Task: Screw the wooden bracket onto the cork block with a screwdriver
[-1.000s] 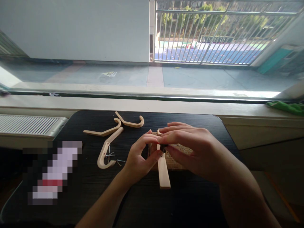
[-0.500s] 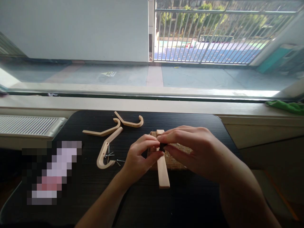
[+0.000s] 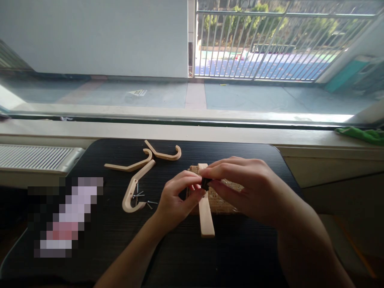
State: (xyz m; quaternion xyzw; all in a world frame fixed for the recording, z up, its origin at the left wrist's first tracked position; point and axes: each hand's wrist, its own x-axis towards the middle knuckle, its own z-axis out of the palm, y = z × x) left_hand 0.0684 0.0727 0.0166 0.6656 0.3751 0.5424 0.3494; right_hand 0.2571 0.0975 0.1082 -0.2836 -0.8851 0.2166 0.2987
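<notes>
A small dark piece [image 3: 205,183] is pinched between the fingertips of my left hand [image 3: 179,192] and my right hand [image 3: 240,180]; its kind is hard to make out. Both hands are closed and meet over a pale wooden hook [image 3: 206,220]. The hook's straight end points toward me, and its middle is partly covered by my fingers. Beneath it lies a brown woven-looking block [image 3: 223,200], which sticks out under my right hand.
Left of my hands lie more wooden hooks: one with its curl toward me [image 3: 128,196], one at the far left [image 3: 129,166] and one behind [image 3: 165,156]. Several screws [image 3: 138,195] lie beside the nearest. A blurred patch [image 3: 72,216] covers the table's left side. The windowsill [image 3: 180,131] runs behind.
The fingers of both hands have shifted slightly around the dark piece, which now looks a little more upright. The hooks and screws stay in place.
</notes>
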